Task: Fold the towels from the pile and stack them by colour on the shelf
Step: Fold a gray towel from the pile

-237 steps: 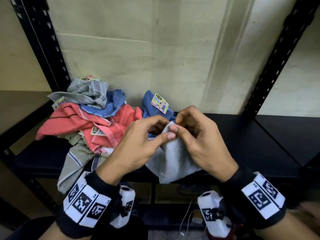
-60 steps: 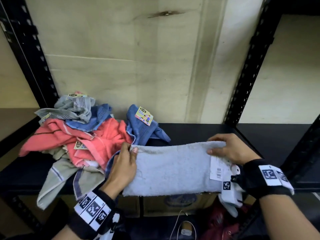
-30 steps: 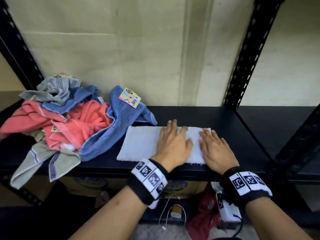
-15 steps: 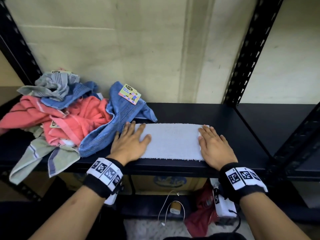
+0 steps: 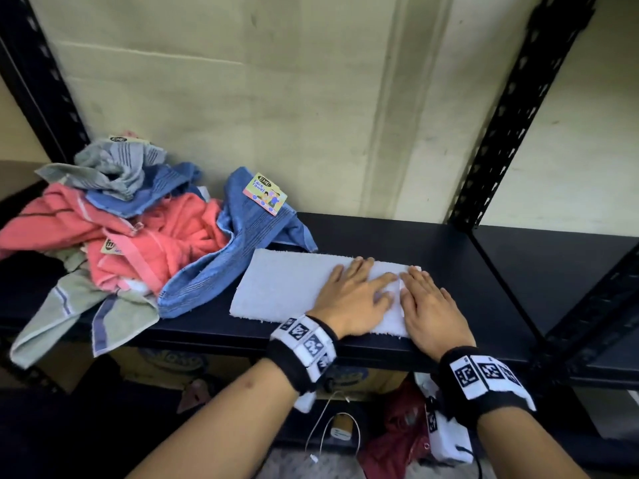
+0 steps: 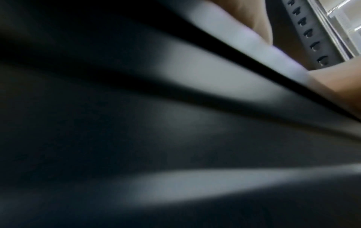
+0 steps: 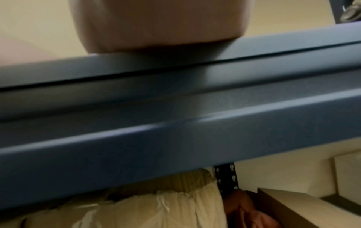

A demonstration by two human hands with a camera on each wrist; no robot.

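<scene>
Towel, pale grey-white and folded into a long strip, lies flat on the shelf near its front edge, its long axis running left to right along that edge, the far long side angled slightly away at the left end. Both hands lie on the strip's right part, fingers straight and pointing away toward the wall, gripping nothing. The left hand presses palm-down right of the towel's middle; the right hand lies flat just beside it, covering the towel's right end. The wrist views show only the shelf's front rail, blurred. Left of the towel, touching its far left corner, a blue towel with a paper label sprawls out from the pile of pink, blue, grey and green towels, some hanging over the shelf's front edge.
</scene>
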